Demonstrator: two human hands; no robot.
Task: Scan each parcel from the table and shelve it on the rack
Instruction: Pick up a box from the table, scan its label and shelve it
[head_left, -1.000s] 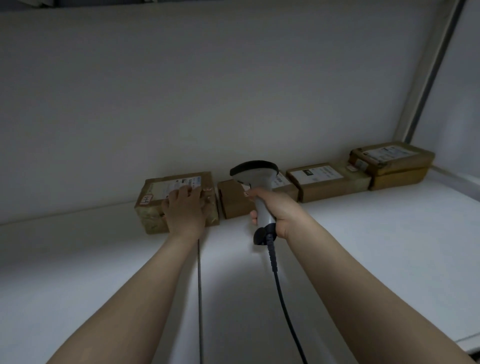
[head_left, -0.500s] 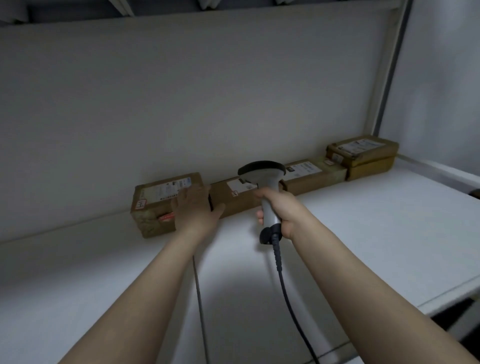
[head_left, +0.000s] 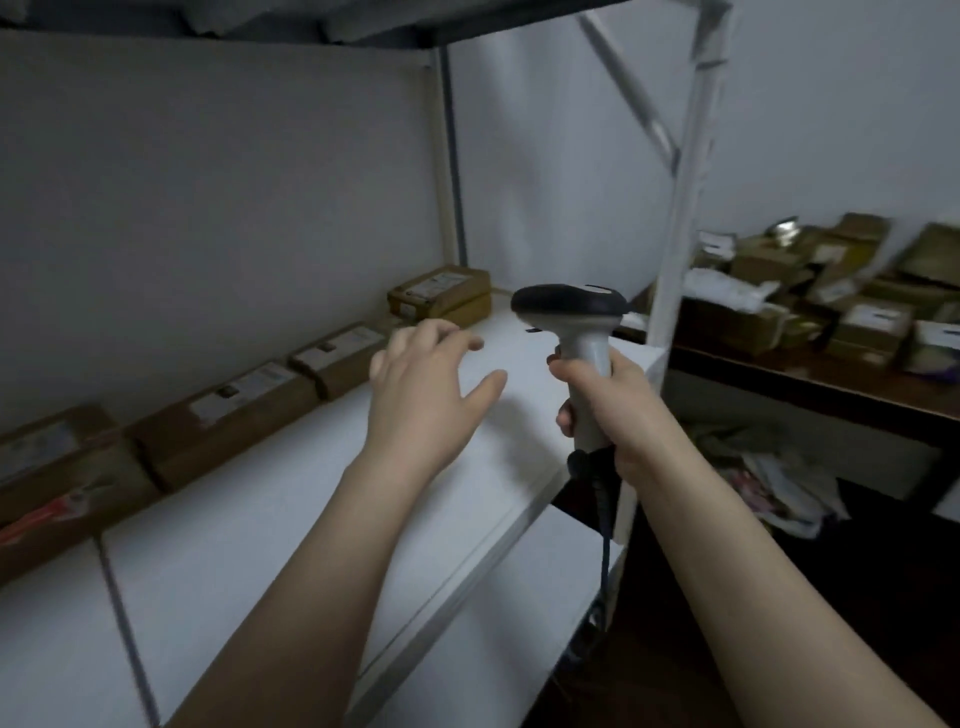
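Left hand (head_left: 426, 384) hovers above the rack shelf (head_left: 291, 509), fingers spread and relaxed, holding nothing. Right hand (head_left: 615, 415) grips the handle of 1 scanner (head_left: 576, 327), held upright, its cable hanging below. Shelf contents: 5 shelved parcels (head_left: 228, 415) along the back wall, 3 singly in a row, then a stack (head_left: 441, 299) of 2 at the far end. Table (head_left: 810, 378) at right carries a heap of parcels (head_left: 872, 325); number not countable.
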